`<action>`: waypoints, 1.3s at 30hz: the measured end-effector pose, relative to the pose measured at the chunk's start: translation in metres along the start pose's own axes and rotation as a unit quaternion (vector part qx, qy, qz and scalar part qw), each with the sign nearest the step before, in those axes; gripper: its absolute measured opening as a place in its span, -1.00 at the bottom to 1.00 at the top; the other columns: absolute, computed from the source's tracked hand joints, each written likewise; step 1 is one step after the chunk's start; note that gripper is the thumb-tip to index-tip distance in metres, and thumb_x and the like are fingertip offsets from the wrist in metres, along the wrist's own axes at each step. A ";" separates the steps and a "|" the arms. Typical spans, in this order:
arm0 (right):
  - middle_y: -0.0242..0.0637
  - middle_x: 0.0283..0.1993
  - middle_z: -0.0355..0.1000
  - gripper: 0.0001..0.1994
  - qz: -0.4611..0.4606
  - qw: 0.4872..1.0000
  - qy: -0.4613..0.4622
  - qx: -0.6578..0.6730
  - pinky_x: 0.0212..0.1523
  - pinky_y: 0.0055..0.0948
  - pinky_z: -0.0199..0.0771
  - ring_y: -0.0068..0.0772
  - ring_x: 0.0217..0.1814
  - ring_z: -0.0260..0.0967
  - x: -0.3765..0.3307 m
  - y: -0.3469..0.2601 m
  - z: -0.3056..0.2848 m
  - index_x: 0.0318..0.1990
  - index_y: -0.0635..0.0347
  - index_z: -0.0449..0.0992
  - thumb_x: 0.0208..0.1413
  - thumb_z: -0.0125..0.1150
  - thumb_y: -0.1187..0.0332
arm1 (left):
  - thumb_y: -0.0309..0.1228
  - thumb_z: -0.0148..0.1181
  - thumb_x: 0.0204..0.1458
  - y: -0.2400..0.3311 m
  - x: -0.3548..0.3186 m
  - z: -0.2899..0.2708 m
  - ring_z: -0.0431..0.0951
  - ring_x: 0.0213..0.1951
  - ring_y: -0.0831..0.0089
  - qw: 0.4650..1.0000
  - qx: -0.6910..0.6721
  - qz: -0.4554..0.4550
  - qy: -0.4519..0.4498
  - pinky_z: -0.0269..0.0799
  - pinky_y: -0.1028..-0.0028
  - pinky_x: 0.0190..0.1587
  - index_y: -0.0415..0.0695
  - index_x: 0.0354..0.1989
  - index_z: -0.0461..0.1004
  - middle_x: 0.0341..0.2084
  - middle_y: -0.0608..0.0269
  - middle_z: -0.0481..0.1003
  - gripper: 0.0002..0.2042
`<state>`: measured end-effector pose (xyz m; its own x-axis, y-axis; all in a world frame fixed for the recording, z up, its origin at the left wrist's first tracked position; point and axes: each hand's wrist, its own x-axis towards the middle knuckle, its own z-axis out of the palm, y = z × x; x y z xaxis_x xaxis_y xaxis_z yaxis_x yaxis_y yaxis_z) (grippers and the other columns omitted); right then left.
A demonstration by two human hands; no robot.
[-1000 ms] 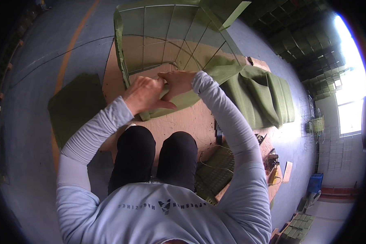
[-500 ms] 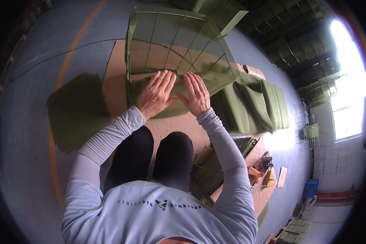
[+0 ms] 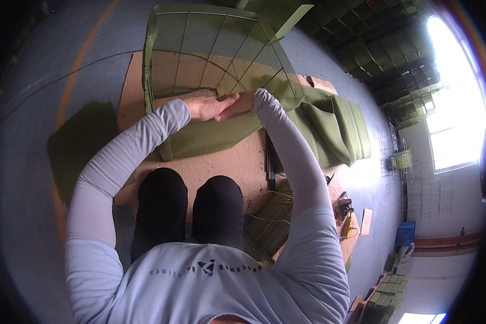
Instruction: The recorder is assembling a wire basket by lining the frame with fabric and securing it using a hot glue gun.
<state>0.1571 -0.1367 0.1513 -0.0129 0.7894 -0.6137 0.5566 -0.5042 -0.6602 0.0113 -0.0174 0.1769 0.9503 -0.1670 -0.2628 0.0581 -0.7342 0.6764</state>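
Note:
A wire frame (image 3: 204,47) covered with sheer green mesh fabric stands before me. Its solid green side (image 3: 213,137) faces my knees. Both my hands are at the frame's near edge, in front of the mesh. My left hand (image 3: 204,108) lies flat, fingers stretched to the right. My right hand (image 3: 236,106) is bent at the wrist and points left, its fingers meeting or overlapping the left ones. Nothing shows in either hand; part of the right hand's fingers is hidden.
Cardboard (image 3: 129,89) covers the floor under the frame. Folded green fabric (image 3: 332,127) lies to the right, a green sheet (image 3: 83,148) to the left. By my right arm are a green perforated crate (image 3: 267,224) and tools (image 3: 343,208). Green boxes (image 3: 383,59) are stacked far right.
My hands have turned from pointing away to pointing inward at each other, and have come together. My elbows have spread outward. The whole view has shifted slightly.

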 end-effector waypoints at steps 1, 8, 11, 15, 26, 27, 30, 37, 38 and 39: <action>-0.03 0.21 0.26 -0.30 -0.078 0.997 0.011 0.022 0.19 -0.39 0.23 -0.14 0.26 0.21 -0.002 -0.024 0.002 0.16 0.23 0.34 -0.09 0.34 -0.01 | 0.25 -0.49 0.13 -0.008 -0.006 0.000 0.56 -0.30 0.09 0.996 0.058 -0.023 0.056 0.37 0.27 -0.04 -0.26 -0.64 0.51 -0.55 -0.09 0.52 -0.17; -0.04 0.02 0.39 -0.46 -0.097 0.666 0.693 -0.258 0.21 -0.17 0.25 -0.11 0.12 0.34 -0.086 0.022 0.075 0.02 0.27 0.40 -0.11 0.36 0.19 | 0.10 -0.11 0.12 -0.024 -0.041 0.056 0.41 0.04 0.13 0.787 0.327 0.230 0.470 0.21 0.19 0.18 -0.37 0.04 0.33 -0.08 -0.12 0.42 -0.34; -0.09 -0.17 0.47 -0.43 -0.070 0.693 0.612 -0.374 0.12 -0.12 0.34 -0.06 -0.07 0.43 -0.081 0.030 0.080 -0.09 0.29 0.46 -0.18 0.37 0.03 | 0.17 -0.10 0.08 -0.027 -0.030 0.057 0.50 -0.12 0.18 0.842 0.318 0.161 0.404 0.35 0.24 0.05 -0.35 -0.07 0.39 -0.23 -0.10 0.47 -0.32; -0.12 -0.23 0.50 -0.25 0.048 0.803 0.496 -0.327 0.04 -0.24 0.39 -0.11 -0.10 0.46 -0.087 0.014 0.062 -0.09 0.29 0.50 -0.35 0.39 -0.18 | 0.28 -0.16 0.04 -0.004 -0.027 0.037 0.56 -0.46 0.17 0.944 0.220 0.055 0.237 0.45 0.20 -0.26 -0.29 -0.34 0.48 -0.58 -0.02 0.51 -0.29; -0.11 0.04 0.41 -0.39 -0.194 0.858 0.432 0.200 0.09 -0.26 0.34 -0.27 0.09 0.35 -0.072 0.022 -0.019 0.07 0.29 0.38 0.00 0.13 -0.04 | 0.19 -0.35 0.17 -0.042 0.043 0.016 0.23 0.22 0.11 0.993 -0.108 0.050 -0.021 0.01 0.30 0.30 -0.42 0.03 0.36 0.04 -0.16 0.36 -0.23; -0.12 0.08 0.38 -0.47 -0.290 0.772 0.481 0.298 0.12 -0.26 0.32 -0.30 0.13 0.32 -0.083 0.040 -0.018 0.10 0.30 0.36 0.12 0.09 0.05 | 0.15 -0.29 0.17 -0.020 0.029 0.024 0.19 0.25 0.13 0.966 0.089 0.106 0.216 -0.02 0.28 0.32 -0.39 0.10 0.30 0.11 -0.10 0.29 -0.28; -0.11 0.03 0.40 -0.67 -0.167 0.721 0.656 -0.151 0.22 -0.24 0.23 -0.24 0.16 0.30 -0.070 0.018 0.053 0.03 0.33 0.37 0.10 0.08 0.42 | 0.03 -0.05 0.12 0.002 -0.027 0.046 0.24 0.22 0.15 0.818 0.279 0.225 0.449 0.05 0.19 0.29 -0.35 0.13 0.28 0.11 -0.07 0.31 -0.36; -0.18 -0.47 0.50 -0.65 -0.084 0.761 0.579 -0.280 -0.34 -0.24 0.34 -0.16 -0.38 0.44 -0.051 -0.015 0.081 -0.51 0.20 0.50 0.15 -0.03 0.14 | 0.09 -0.11 0.13 0.007 -0.015 0.058 0.55 -0.34 0.12 0.915 0.166 0.152 0.333 0.42 0.20 -0.14 -0.30 -0.24 0.45 -0.44 -0.02 0.50 -0.43; -0.18 -0.47 0.50 -0.65 -0.083 0.761 0.579 -0.281 -0.34 -0.24 0.34 -0.16 -0.38 0.44 -0.052 -0.020 0.074 -0.51 0.20 0.50 0.15 -0.03 0.14 | 0.13 -0.14 0.14 0.007 -0.012 0.052 0.56 -0.47 0.15 0.935 0.144 0.132 0.297 0.46 0.19 -0.30 -0.28 -0.37 0.48 -0.57 0.01 0.50 -0.40; -0.17 -0.48 0.49 -0.62 0.025 0.826 0.478 -0.299 -0.35 -0.24 0.35 -0.15 -0.38 0.45 -0.053 -0.025 0.067 -0.49 0.22 0.51 0.14 -0.05 0.10 | 0.17 -0.24 0.15 0.007 -0.009 0.048 0.55 -0.56 0.11 0.938 0.142 0.128 0.289 0.47 0.16 -0.37 -0.31 -0.45 0.49 -0.67 0.02 0.49 -0.32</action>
<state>0.0883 -0.1895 0.1714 0.5259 0.8319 0.1770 0.8502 -0.5081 -0.1378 -0.0115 -0.0519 0.1510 0.9340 -0.0375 0.3554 -0.2007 -0.8778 0.4348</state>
